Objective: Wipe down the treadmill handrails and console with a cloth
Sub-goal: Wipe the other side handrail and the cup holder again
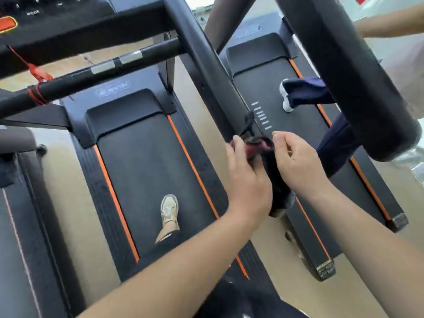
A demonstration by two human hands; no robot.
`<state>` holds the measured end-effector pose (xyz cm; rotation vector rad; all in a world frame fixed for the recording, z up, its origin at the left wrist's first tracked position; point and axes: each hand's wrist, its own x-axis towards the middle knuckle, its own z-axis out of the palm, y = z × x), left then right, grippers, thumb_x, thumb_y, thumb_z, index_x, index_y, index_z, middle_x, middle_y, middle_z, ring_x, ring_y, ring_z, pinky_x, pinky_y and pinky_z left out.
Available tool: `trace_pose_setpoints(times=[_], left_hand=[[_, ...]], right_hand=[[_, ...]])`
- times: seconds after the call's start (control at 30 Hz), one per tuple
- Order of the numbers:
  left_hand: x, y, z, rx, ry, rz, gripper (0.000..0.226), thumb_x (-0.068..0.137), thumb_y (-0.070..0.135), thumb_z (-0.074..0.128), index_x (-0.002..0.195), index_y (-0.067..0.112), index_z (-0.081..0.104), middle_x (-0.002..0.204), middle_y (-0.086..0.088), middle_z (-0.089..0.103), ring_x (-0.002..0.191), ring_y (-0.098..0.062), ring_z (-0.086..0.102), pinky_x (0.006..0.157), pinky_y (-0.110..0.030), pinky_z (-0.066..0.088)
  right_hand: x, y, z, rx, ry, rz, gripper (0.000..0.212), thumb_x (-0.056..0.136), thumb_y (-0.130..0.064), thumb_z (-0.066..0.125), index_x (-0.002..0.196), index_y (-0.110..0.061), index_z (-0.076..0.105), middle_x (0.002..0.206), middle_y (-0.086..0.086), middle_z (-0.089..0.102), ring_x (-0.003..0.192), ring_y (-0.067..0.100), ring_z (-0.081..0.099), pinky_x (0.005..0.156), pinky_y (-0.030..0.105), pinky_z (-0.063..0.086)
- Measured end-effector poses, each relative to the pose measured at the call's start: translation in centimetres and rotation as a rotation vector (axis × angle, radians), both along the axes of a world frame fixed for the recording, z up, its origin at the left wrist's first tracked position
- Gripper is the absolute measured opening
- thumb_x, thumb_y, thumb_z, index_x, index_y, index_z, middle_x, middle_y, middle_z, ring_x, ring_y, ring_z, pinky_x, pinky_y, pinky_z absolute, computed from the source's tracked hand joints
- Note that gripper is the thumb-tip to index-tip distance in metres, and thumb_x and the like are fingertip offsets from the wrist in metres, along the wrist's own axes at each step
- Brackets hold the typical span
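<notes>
A dark cloth with pink patches [259, 143] is bunched around the near end of the black right handrail [206, 65], which slopes down from the console [34, 17] at the top left. My left hand [246, 177] grips the cloth from the left side. My right hand [296, 161] holds the cloth's dark hanging part on the right, with thumb and forefinger pinched above it. A black front bar [91, 76] with silver sensor bands crosses below the console.
My foot in a light shoe [168, 214] stands on the treadmill belt [146, 180]. Another person's leg in navy trousers [307, 90] is on the neighbouring treadmill at right. A thick black handrail [358, 76] of that machine crosses the upper right. A red safety cord [37, 73] hangs at left.
</notes>
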<state>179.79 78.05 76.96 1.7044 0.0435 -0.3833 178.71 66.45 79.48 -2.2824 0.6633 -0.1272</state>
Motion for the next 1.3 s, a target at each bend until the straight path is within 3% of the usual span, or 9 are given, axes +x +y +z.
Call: trace_pose_setpoints(times=[0.13, 0.33, 0.5, 0.63, 0.8, 0.9, 1.0, 1.13, 1.3], left_hand=[[-4.6, 0.4, -2.1, -0.097, 0.097, -0.027, 0.05, 0.103, 0.032, 0.044, 0.152, 0.022, 0.04, 0.156, 0.001, 0.047, 0.147, -0.006, 0.037, 0.124, -0.031, 0.028], [5.4, 0.1, -1.2, 0.094, 0.075, 0.111, 0.024, 0.11, 0.028, 0.04, 0.125, 0.034, 0.058, 0.113, 0.011, 0.065, 0.104, -0.01, 0.059, 0.096, -0.026, 0.042], [-6.8, 1.6, -0.7, 0.04, 0.17, -0.073, 0.023, 0.108, 0.039, 0.042, 0.125, 0.044, 0.056, 0.113, 0.02, 0.071, 0.108, -0.007, 0.066, 0.093, -0.025, 0.05], [-9.1, 5.7, 0.5, 0.025, 0.387, -0.342, 0.028, 0.109, 0.018, 0.037, 0.103, 0.03, 0.062, 0.08, 0.009, 0.068, 0.062, -0.004, 0.064, 0.059, -0.011, 0.045], [-1.0, 10.5, -4.5, 0.231, 0.248, -0.214, 0.042, 0.097, 0.058, 0.034, 0.091, 0.03, 0.065, 0.105, -0.023, 0.069, 0.099, -0.04, 0.068, 0.089, -0.052, 0.058], [3.4, 15.2, -5.4, 0.27, 0.245, -0.024, 0.068, 0.086, 0.072, 0.035, 0.084, 0.012, 0.066, 0.102, -0.033, 0.065, 0.082, -0.038, 0.069, 0.071, -0.038, 0.059], [6.4, 20.4, -0.3, 0.158, 0.203, 0.14, 0.071, 0.095, 0.059, 0.045, 0.091, -0.009, 0.064, 0.086, -0.033, 0.067, 0.063, -0.027, 0.064, 0.054, -0.031, 0.048], [7.4, 27.3, 2.7, 0.167, 0.103, 0.127, 0.02, 0.098, 0.037, 0.061, 0.102, 0.022, 0.073, 0.102, -0.011, 0.069, 0.085, -0.011, 0.069, 0.067, -0.02, 0.053], [9.1, 35.6, 4.6, 0.147, 0.033, 0.151, 0.037, 0.081, 0.006, 0.061, 0.106, 0.031, 0.072, 0.094, 0.012, 0.074, 0.093, -0.007, 0.072, 0.085, -0.031, 0.06]], right_hand=[[-2.1, -0.1, 0.1, 0.0, -0.017, -0.035, 0.029, 0.107, -0.028, 0.046, 0.108, -0.008, 0.066, 0.102, 0.004, 0.069, 0.098, 0.013, 0.057, 0.079, 0.005, 0.035], [-3.9, -0.3, -0.4, 0.04, 0.01, -0.064, 0.038, 0.101, -0.043, 0.05, 0.129, -0.021, 0.064, 0.12, -0.005, 0.069, 0.112, 0.013, 0.063, 0.103, 0.041, 0.049], [-3.7, 0.6, -0.3, -0.018, -0.04, -0.05, 0.039, 0.103, -0.034, 0.053, 0.136, -0.015, 0.06, 0.134, -0.001, 0.063, 0.126, 0.015, 0.056, 0.109, 0.042, 0.045], [-2.4, 1.4, 0.9, -0.153, -0.094, 0.024, 0.036, 0.103, -0.028, 0.054, 0.135, -0.012, 0.06, 0.133, 0.001, 0.063, 0.128, 0.018, 0.055, 0.109, 0.034, 0.042], [0.4, 6.5, 1.5, -0.221, -0.167, 0.302, 0.018, 0.099, -0.018, 0.058, 0.112, -0.013, 0.07, 0.101, 0.0, 0.067, 0.093, 0.018, 0.063, 0.084, 0.037, 0.052], [2.8, 11.5, 1.1, -0.013, 0.081, 0.458, 0.015, 0.1, -0.025, 0.057, 0.106, -0.022, 0.071, 0.089, -0.007, 0.071, 0.081, 0.011, 0.064, 0.081, 0.034, 0.054], [5.7, 16.5, 0.8, 0.169, 0.204, 0.465, 0.021, 0.102, -0.037, 0.053, 0.095, -0.024, 0.068, 0.082, -0.003, 0.072, 0.081, 0.013, 0.068, 0.083, 0.036, 0.056], [10.2, 24.3, 2.4, 0.683, 0.35, 0.397, 0.049, 0.091, -0.06, 0.06, 0.102, -0.014, 0.073, 0.1, 0.01, 0.077, 0.095, 0.027, 0.075, 0.088, 0.047, 0.061], [14.9, 33.5, 2.7, 0.61, 0.335, 0.539, 0.035, 0.097, -0.049, 0.058, 0.095, -0.017, 0.072, 0.088, -0.006, 0.077, 0.083, 0.007, 0.071, 0.087, 0.042, 0.059]])
